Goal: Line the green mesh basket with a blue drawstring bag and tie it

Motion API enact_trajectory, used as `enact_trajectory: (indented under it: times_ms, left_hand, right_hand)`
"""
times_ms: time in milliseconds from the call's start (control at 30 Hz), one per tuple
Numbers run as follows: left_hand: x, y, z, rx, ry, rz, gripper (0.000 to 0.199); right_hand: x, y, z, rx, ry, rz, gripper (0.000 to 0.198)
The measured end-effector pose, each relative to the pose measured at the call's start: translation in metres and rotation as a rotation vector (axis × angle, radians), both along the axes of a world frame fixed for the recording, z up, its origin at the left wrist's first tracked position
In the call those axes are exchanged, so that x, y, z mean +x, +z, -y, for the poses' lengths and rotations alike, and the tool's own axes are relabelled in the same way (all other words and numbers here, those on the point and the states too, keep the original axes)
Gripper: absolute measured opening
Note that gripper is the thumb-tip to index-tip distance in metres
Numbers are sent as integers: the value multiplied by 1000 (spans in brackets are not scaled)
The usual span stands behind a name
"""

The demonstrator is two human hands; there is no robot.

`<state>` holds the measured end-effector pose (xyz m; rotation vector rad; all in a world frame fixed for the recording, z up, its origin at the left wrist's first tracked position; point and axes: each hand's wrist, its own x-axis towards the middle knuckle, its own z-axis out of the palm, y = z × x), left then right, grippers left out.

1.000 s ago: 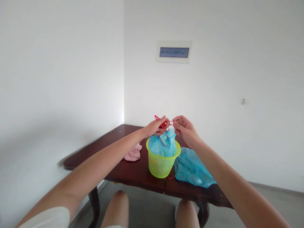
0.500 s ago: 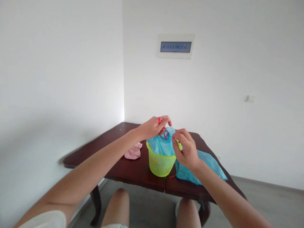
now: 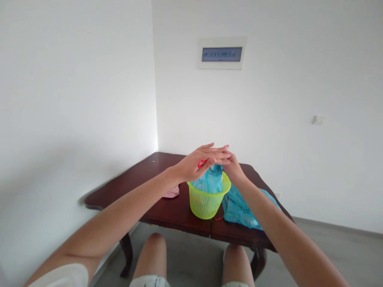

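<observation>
A light-blue plastic bag (image 3: 209, 180) sits partly inside a lime-green perforated basket (image 3: 206, 205), its gathered top rising under my hands. A red drawstring (image 3: 201, 163) is looped at my left hand (image 3: 200, 162), by the base of the thumb. The left fingers stretch out to the right above the bag. My right hand (image 3: 235, 167) meets them over the basket's right rim. Its fingertips are largely hidden behind the left fingers, so what they grip does not show. A second blue plastic bag (image 3: 242, 211) lies to the right of the basket, partly covered by my right forearm.
The dark wooden table (image 3: 134, 179) stands in a wall corner, with a seam near its middle. A pink cloth (image 3: 172, 192) lies left of the basket, partly behind my left forearm. A panel box (image 3: 222, 54) and a switch (image 3: 318, 119) are on the wall.
My right hand has moved up to meet my left hand, whose fingers have straightened out to the right. The bag's top is drawn up and gathered more narrowly.
</observation>
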<state>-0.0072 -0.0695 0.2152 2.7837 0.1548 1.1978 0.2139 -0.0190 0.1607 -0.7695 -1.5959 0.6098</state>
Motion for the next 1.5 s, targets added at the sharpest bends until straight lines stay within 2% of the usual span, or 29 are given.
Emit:
enact_trajectory:
  times_ms: [100, 200, 300, 367, 400, 467, 500, 600, 667, 733, 800, 867, 933, 1000, 1067, 1133, 1200, 1267, 1333, 1400, 1500]
  left_hand:
    - [-6, -23, 8, -39, 44, 44, 58]
    - [-13, -53, 10, -216, 246, 49, 61]
    - [-18, -80, -2, -409, 555, 31, 55]
    - [-20, -92, -16, -431, 733, -44, 53]
    - [-21, -97, -23, -407, 775, -95, 45]
    - [-19, -102, -36, -353, 758, -186, 27]
    - [-18, -104, -41, -334, 714, -201, 26]
    - [-17, -109, -47, -248, 548, -82, 27]
    - [-22, -116, -45, -142, 449, 12, 36]
    - [-34, -127, -41, -52, 427, 107, 42]
    - [-50, -147, -40, -32, 452, 249, 48]
    - [-66, -175, -47, -104, 490, 397, 53]
    - [-79, -210, -60, -275, 546, 456, 53]
    - [-87, -248, -77, -527, 632, 438, 55]
    - [-90, -281, -92, -767, 685, 404, 56]
    - [-89, -308, -104, -894, 698, 383, 53]
    - [-86, -327, -111, -939, 695, 372, 48]
    - [-84, -339, -116, -980, 689, 367, 46]
    - [-84, -346, -119, -1012, 674, 370, 45]
    - [-85, -350, -121, -1052, 632, 391, 41]
    - [-88, -352, -124, -1105, 598, 412, 34]
  right_hand:
    - [23, -9, -26, -17, -244, 51, 63]
    - [43, -26, -42, -102, -300, 116, 65]
    - [46, -43, -42, -163, -255, 169, 70]
    - [38, -51, -36, -193, -163, 206, 70]
    - [33, -53, -33, -210, -108, 230, 69]
    - [21, -57, -26, -252, 6, 297, 63]
    - [16, -57, -22, -282, 77, 349, 60]
    - [5, -57, -15, -402, 357, 488, 57]
    - [2, -55, -17, -461, 450, 464, 55]
    - [3, -50, -27, -450, 376, 350, 56]
    - [9, -39, -44, -377, 218, 226, 57]
    - [18, -18, -63, -274, 65, 113, 58]
    - [31, 10, -79, -108, -93, 69, 56]
    - [44, 44, -89, 208, -320, 237, 53]
    - [55, 76, -96, 471, -532, 504, 63]
    - [62, 100, -104, 608, -678, 731, 75]
    - [67, 113, -119, 651, -762, 851, 86]
    - [71, 114, -142, 633, -801, 891, 94]
    - [77, 105, -170, 577, -807, 923, 99]
    - [86, 90, -199, 506, -792, 970, 99]
    - [102, 55, -237, 377, -717, 991, 96]
